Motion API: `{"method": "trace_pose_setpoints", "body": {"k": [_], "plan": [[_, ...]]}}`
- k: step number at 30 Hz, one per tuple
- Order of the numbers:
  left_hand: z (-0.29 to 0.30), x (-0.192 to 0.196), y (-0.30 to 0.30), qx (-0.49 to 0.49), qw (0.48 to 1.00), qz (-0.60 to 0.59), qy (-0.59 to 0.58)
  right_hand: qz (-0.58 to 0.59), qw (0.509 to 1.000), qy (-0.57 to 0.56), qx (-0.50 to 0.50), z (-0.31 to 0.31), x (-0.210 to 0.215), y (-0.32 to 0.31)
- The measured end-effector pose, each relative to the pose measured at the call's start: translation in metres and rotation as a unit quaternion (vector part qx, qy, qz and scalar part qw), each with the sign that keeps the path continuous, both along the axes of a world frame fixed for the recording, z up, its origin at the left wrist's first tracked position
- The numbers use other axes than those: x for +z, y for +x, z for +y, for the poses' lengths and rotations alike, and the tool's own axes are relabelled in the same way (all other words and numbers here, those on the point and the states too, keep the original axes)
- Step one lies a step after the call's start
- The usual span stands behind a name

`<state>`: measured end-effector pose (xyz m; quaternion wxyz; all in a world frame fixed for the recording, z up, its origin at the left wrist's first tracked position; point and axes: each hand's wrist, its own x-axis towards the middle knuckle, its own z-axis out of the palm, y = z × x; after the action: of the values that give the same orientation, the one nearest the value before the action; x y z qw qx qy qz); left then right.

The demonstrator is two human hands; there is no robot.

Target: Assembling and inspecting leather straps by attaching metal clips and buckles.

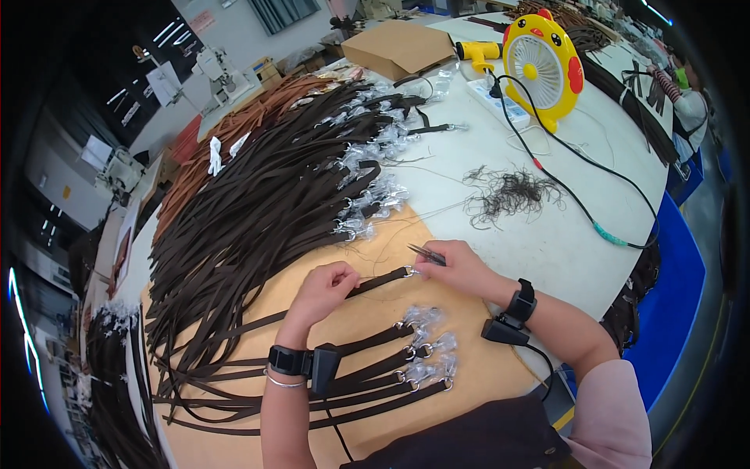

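My right hand (461, 270) is closed around a small dark pointed tool (426, 254), which looks like thread snips. Its fingers are also by the metal-ringed end of a dark brown strap (380, 280). My left hand (322, 291) is curled shut beside that strap, its fingertips together; whatever they pinch, perhaps a thread, is too small to make out. The strap runs leftward under my left wrist. Nearer to me, several similar straps (383, 359) lie side by side, their metal rings and clear plastic wrapping (445, 367) toward the right.
A large pile of dark straps (258, 180) covers the left of the table, with reddish-brown straps (250, 117) behind. Loose dark threads (512, 195) lie in a tangle beyond my right hand. A yellow fan (543, 70), black cable (582, 156) and cardboard box (398, 47) stand farther back.
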<state>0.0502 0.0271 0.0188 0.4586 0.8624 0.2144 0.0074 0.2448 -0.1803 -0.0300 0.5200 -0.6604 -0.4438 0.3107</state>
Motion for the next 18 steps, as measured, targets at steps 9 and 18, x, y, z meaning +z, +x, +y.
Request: {"method": "trace_pose_setpoints", "body": {"k": [9,18], "plan": [[-0.053,-0.008,0.025,0.050,0.942,-0.122,0.307,-0.248,0.967,0.010,-0.051,-0.005,-0.009,0.005],[-0.063,-0.039,0.034,0.014,0.972,-0.120,0.202,-0.390,0.920,-0.014,-0.021,-0.008,0.017,0.006]]}}
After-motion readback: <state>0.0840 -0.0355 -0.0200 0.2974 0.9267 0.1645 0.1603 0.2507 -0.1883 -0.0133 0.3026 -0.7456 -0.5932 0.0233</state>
